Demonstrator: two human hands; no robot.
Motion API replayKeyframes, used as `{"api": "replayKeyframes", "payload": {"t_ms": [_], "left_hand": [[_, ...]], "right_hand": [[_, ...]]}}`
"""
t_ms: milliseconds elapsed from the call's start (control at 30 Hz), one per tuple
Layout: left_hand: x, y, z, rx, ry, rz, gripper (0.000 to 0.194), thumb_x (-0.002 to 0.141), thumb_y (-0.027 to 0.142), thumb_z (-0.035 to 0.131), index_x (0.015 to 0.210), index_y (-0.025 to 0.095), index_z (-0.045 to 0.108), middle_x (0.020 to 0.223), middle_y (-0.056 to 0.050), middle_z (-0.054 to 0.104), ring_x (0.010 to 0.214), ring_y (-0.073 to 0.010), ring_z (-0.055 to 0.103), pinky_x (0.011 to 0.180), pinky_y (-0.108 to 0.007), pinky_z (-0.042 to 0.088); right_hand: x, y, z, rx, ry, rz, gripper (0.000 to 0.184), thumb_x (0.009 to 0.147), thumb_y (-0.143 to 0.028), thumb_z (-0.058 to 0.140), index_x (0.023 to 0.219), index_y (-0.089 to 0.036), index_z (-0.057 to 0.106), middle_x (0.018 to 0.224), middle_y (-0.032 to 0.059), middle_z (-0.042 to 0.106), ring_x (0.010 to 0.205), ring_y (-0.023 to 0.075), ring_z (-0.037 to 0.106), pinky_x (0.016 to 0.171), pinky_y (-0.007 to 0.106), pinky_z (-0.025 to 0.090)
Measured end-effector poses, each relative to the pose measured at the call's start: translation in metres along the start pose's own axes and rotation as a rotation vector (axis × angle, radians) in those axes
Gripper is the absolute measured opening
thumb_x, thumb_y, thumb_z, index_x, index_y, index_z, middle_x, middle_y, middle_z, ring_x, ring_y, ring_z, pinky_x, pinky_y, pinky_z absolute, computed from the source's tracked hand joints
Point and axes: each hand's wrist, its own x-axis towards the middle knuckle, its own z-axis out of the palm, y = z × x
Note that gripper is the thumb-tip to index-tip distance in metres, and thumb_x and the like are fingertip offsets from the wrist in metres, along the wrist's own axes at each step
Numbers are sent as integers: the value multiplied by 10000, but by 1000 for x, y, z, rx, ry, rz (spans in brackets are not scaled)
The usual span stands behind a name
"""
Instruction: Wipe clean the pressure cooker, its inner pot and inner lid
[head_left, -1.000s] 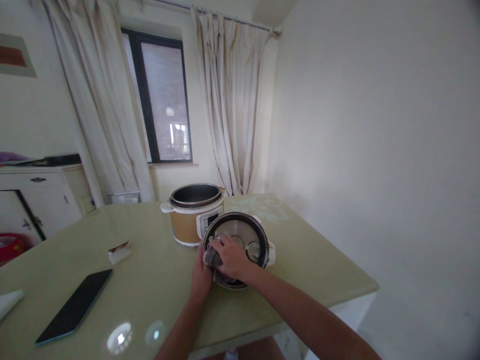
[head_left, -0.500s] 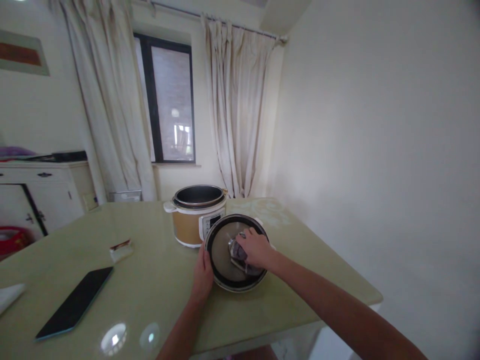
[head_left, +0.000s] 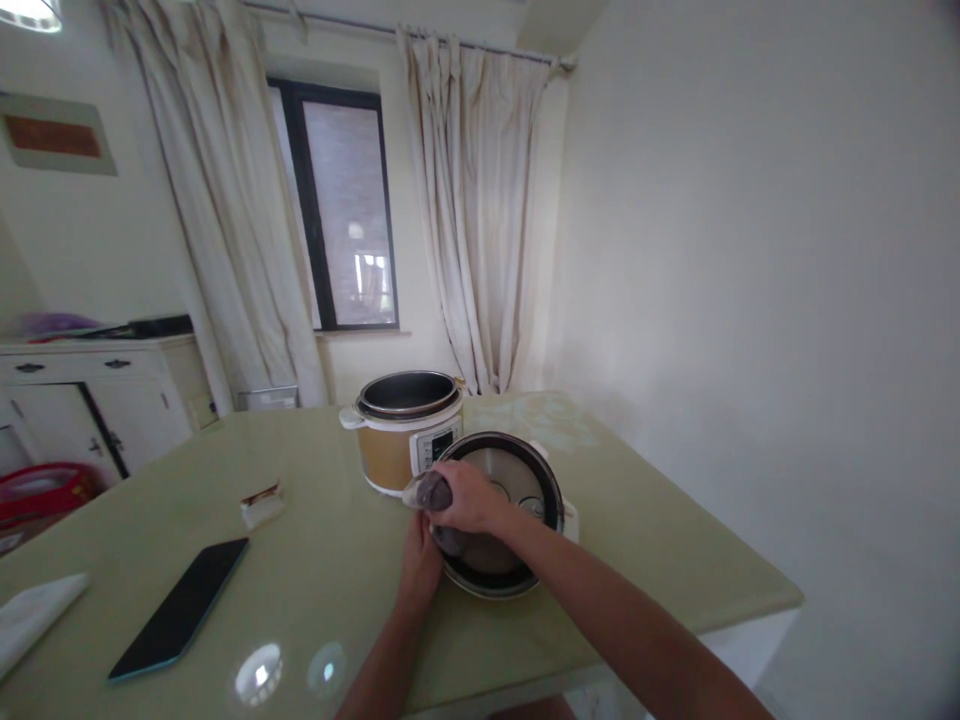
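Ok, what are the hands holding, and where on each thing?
Left hand: the lid, by its near-left rim. Right hand: the bunched grey cloth, around its middle.

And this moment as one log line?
right grip: holding cloth | left grip: holding lid rim | lid: inner side showing | cooker: open, beyond lid

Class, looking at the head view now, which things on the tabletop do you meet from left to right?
White flat object, dark flat device, small white packet, open cooker, round lid.
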Motion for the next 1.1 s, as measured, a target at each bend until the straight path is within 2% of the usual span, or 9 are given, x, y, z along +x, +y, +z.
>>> {"api": "replayKeyframes", "payload": {"t_ms": [100,267,433,533,600,733,800,900,1100], "left_hand": [[0,7,-2,-30,-30,25,652,914,677,576,1252,135,704,1237,-188,758,1267,-386,672,1168,-572,488],[0,23,2,-43,-53,84,600,1058,573,413,1459,167,597,1516,-153,625,1473,-315,525,1271,-464,382],[2,19,5,19,-10,75,595,1065,598,391,1476,220,596,1547,-112,611,1504,-262,501,1299,-463,340],[3,15,5,16,1,76,587,1061,595,414,1464,219,616,1531,-116,627,1499,-274,509,1300,-491,340],[3,13,4,14,10,73,582,1061,590,417,1461,222,623,1525,-118,633,1496,-283,512,1298,-502,345],[3,12,4,20,-10,73,595,1062,594,410,1481,220,607,1542,-112,621,1513,-277,495,1299,-505,342],[2,12,5,12,-24,76,598,1061,587,424,1494,213,599,1566,-113,599,1526,-279,478,1303,-506,337],[0,14,7,-1,-37,86,596,1056,577,448,1499,211,605,1587,-113,578,1536,-298,464,1307,-511,337],[-1,3,6,26,-39,71,615,1058,589,413,1500,199,591,1568,-127,594,1517,-287,490,1290,-469,369]], "right_hand": [[-19,1,-3,76,-161,35,493,696,-376,868,1146,-211,748,1059,49,791,948,242,727,831,303,519],[-47,14,-23,-3,-408,53,412,658,-407,897,995,-195,795,925,17,797,834,198,715,743,257,492],[-56,21,-40,-161,-580,-62,368,645,-375,897,974,-236,807,874,-6,781,809,211,715,719,274,504],[-55,23,-53,-398,-507,-92,451,570,-361,953,985,-257,809,985,58,781,965,300,722,835,364,547],[-53,27,-67,-539,-393,-33,504,566,-299,971,1039,-253,803,1110,122,753,1102,362,681,890,425,559],[-39,37,-97,-658,-146,194,473,759,-170,837,1220,-221,742,1252,202,668,1215,409,601,857,465,584],[-30,40,-102,-648,-46,262,503,809,-171,795,1301,-205,694,1275,213,641,1225,410,581,842,470,591],[-14,36,-86,-585,61,218,588,820,-236,817,1379,-214,636,1326,197,613,1265,391,546,881,459,586],[9,7,-22,-131,154,94,653,777,-402,851,1356,-174,652,1250,145,702,1176,305,648,1037,410,522]]}}
